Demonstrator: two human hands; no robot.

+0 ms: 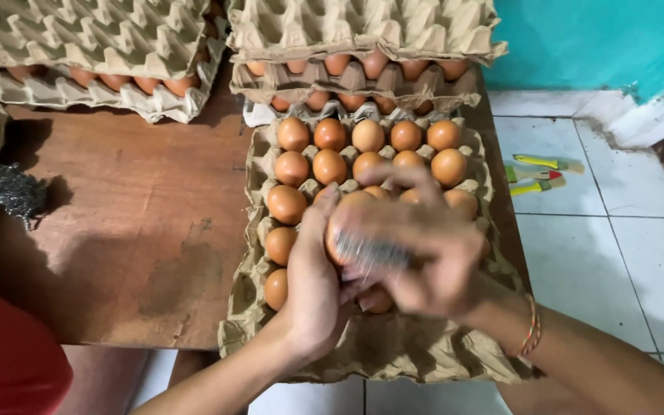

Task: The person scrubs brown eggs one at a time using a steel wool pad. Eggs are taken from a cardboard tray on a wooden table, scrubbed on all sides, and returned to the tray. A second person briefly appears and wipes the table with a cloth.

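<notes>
Left hand point(313, 280) grips a brown egg point(351, 223) from the left side, fingers wrapped around it, held just above the open cardboard egg tray point(393, 353). Right hand point(424, 253) clenches a grey steel wool pad point(370, 252) pressed against the egg's front; the hand is motion-blurred. A beaded bracelet point(532, 327) sits on the right wrist. The tray rests on a wooden table point(132, 230), part filled with brown eggs. A second wad of steel wool point(9, 190) lies at the table's left edge. Behind, stacked egg trays point(355, 54) hold more eggs. Small brushes point(536, 175) lie on the white tiled floor point(616, 253) to the right.
</notes>
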